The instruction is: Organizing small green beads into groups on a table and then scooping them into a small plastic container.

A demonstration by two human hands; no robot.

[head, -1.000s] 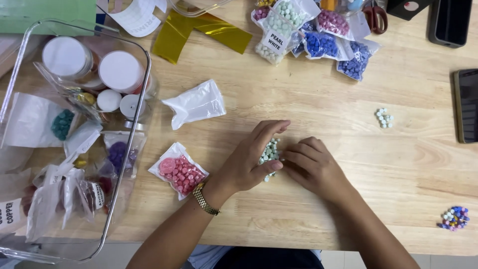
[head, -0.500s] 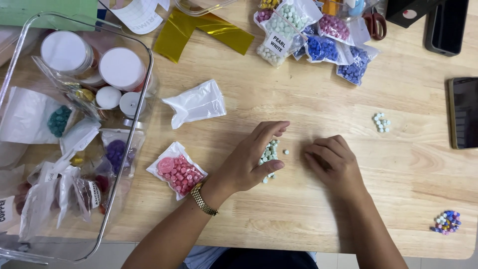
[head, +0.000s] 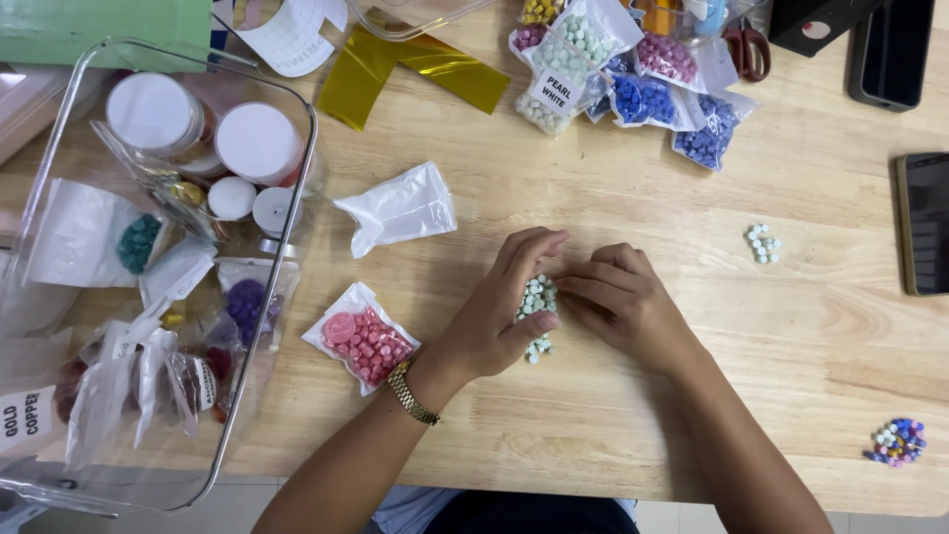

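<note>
My left hand (head: 494, 316) and my right hand (head: 623, 302) meet over a small pile of pale green wax beads (head: 537, 302) on the wooden table (head: 633, 198). Both hands cup the pile from either side, fingertips touching the beads and each other at the top. A small clear bag of pink beads (head: 364, 338) lies just left of my left hand. An empty clear plastic bag (head: 397, 208) lies above it.
A clear plastic bin (head: 287, 257) at the left holds jars and small bags. Several bead bags (head: 623, 69) lie at the top. A small white bead cluster (head: 762, 242), a blue and mixed-colour bead cluster (head: 898, 442), a phone (head: 927, 237) and gold foil (head: 395, 69) lie around.
My right hand pulled away to the right half a second ago, then came back against the bead pile and my left fingertips. The view has shifted slightly.
</note>
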